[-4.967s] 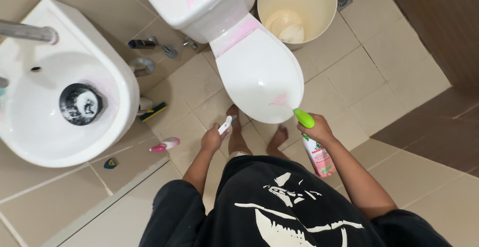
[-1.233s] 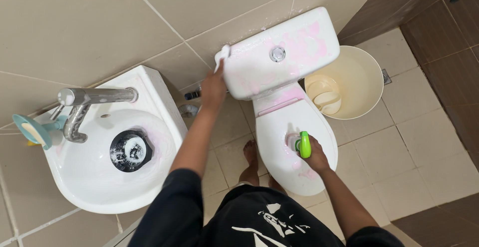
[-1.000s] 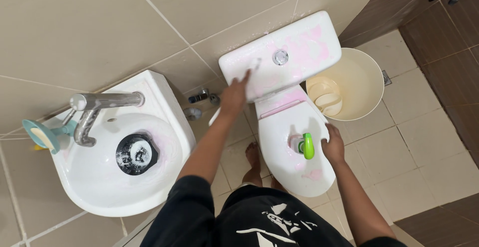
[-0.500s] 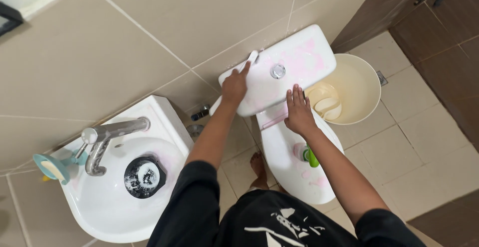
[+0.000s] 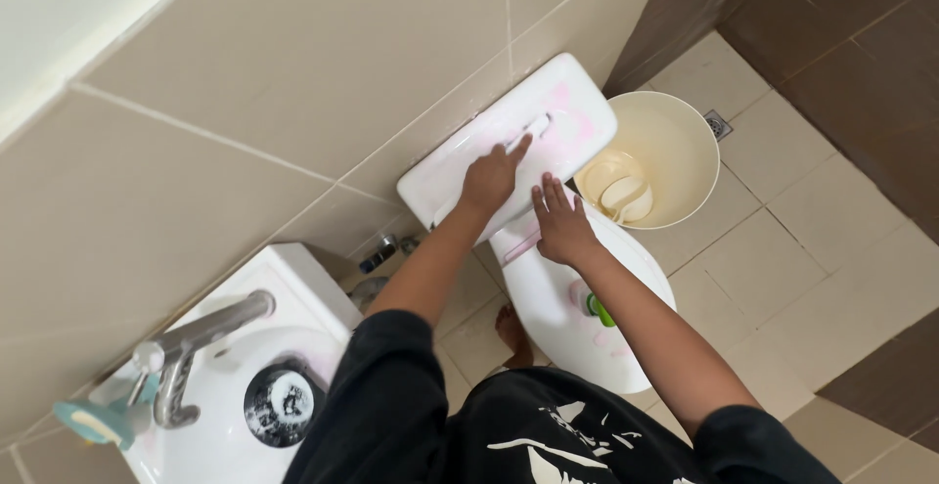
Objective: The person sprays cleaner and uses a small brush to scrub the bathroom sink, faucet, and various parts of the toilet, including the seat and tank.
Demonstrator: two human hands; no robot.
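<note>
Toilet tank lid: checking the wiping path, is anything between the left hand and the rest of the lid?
Nothing visible. The left hand lies flat on the toilet tank lid, and the right hand rests below, off it.

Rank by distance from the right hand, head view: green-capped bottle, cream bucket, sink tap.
From the right hand:
1. green-capped bottle, just below the wrist on the closed toilet lid.
2. cream bucket, on the floor right of the toilet.
3. sink tap, far left, over the basin.
</note>
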